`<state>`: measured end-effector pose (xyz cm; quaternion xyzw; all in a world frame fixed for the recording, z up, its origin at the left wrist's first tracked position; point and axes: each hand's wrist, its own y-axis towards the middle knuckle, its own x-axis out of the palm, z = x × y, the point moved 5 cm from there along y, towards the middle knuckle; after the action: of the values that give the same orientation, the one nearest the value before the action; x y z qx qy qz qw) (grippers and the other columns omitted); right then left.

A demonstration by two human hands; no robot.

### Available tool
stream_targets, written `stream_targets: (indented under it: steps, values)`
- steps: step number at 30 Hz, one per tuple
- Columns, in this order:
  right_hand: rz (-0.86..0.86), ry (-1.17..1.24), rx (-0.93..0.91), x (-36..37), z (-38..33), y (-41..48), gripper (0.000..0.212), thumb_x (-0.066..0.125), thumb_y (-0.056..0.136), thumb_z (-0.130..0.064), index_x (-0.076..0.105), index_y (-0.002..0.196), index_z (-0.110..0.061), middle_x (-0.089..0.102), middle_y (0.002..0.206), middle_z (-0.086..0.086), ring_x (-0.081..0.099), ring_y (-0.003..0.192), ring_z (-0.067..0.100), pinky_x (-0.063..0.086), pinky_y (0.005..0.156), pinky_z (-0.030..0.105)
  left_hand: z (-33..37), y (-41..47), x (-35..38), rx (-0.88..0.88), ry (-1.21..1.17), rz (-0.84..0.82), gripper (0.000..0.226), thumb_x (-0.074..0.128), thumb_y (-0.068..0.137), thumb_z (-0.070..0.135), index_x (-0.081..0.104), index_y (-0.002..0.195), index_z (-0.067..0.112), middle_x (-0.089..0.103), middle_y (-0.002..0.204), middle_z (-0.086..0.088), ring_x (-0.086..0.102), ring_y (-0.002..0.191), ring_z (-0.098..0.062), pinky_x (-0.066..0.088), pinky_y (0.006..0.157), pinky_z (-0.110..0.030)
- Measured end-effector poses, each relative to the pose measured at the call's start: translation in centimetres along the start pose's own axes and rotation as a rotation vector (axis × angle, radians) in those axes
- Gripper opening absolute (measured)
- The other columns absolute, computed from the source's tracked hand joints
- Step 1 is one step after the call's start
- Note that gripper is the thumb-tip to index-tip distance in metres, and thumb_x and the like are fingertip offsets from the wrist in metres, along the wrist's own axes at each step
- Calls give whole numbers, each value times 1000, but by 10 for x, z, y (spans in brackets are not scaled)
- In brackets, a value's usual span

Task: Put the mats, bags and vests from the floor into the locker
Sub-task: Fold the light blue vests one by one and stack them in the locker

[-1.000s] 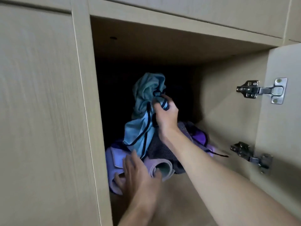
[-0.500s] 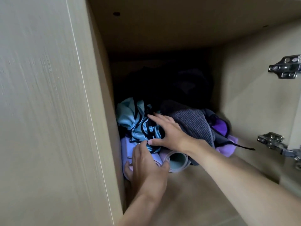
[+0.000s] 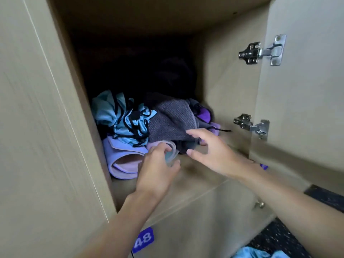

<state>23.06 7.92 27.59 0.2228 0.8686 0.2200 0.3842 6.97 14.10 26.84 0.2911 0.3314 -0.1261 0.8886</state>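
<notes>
Straight ahead, locker (image 3: 223, 86): pale wood-grain box standing open, its back in deep shadow, with a heap of soft things on its bottom panel.
Door (image 3: 307, 90): swung out on the locker's right side, inner face showing.
Floor (image 3: 279, 237): dark and speckled, below the locker to the right, with a teal cloth (image 3: 256, 254) lying on it.
Grey knit cloth (image 3: 171, 120): middle of the locker, on top of the heap.
Teal vest (image 3: 119, 116): crumpled with black trim, against the locker's left wall and touching the grey knit cloth.
Lilac mat (image 3: 122, 161): folded over under the teal vest, at the locker's front left.
Rolled mat (image 3: 172, 148): pale roll under the grey knit cloth, its open end facing the locker's front edge.
Purple bag (image 3: 204, 114): near the locker's right wall, mostly hidden behind the grey knit cloth.
Left hand (image 3: 156, 170): at the locker's front, fingers and thumb curled on the open end of the rolled mat, which sits at its fingertips; somewhat blurred.
Right hand (image 3: 210, 151): inside the locker's front right, fingers spread and loosely bent, holding nothing, its fingertips just at the grey knit cloth's lower edge.
Hinges: upper hinge (image 3: 262, 51) and lower hinge (image 3: 251, 125), shiny metal, where the door meets the locker.
Number tag (image 3: 143, 239): purple, reads 48, on the panel below the locker.
</notes>
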Motion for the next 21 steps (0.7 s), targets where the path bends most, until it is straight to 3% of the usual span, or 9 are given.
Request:
stream_targets:
  steps: [5, 8, 13, 16, 21]
  values:
    - [94, -39, 229, -24, 33, -99, 27, 64, 85, 3, 67, 110, -7, 65, 94, -2, 58, 79, -6, 41, 73, 5, 24, -32, 54, 129, -50, -268, 9, 66, 77, 28, 58, 75, 31, 62, 73, 12, 56, 67, -15, 56, 78, -39]
    - [61, -71, 407, -28, 52, -160, 22, 60, 88, 0, 69, 106, -9, 66, 89, -2, 60, 80, 1, 43, 70, 12, 41, -61, 89, 217, -58, -370, 9, 64, 76, 26, 58, 71, 29, 60, 65, 13, 58, 66, -18, 56, 74, -37]
    - [23, -125, 608, -16, 77, -254, 18, 62, 89, -7, 70, 106, -10, 69, 88, 2, 61, 79, 10, 43, 72, 10, 41, -126, 162, 276, 124, -710, 10, 64, 82, 27, 57, 74, 27, 62, 78, 10, 65, 81, -20, 54, 78, -33]
    - [-72, -161, 756, 10, 105, -315, 19, 68, 88, -14, 67, 105, -7, 69, 88, 7, 60, 79, 19, 48, 78, 26, 18, -159, 199, 255, 253, -898, 13, 64, 82, 32, 53, 76, 28, 63, 93, 5, 62, 86, -20, 53, 81, -35]
    - [-307, -180, 984, 70, 144, -393, 54, 78, 77, -42, 60, 122, -21, 60, 109, -1, 58, 102, 18, 47, 92, 32, 0, -179, 224, 289, 350, -1027, 20, 68, 86, 38, 55, 97, 28, 63, 108, 1, 62, 98, -23, 51, 87, -36]
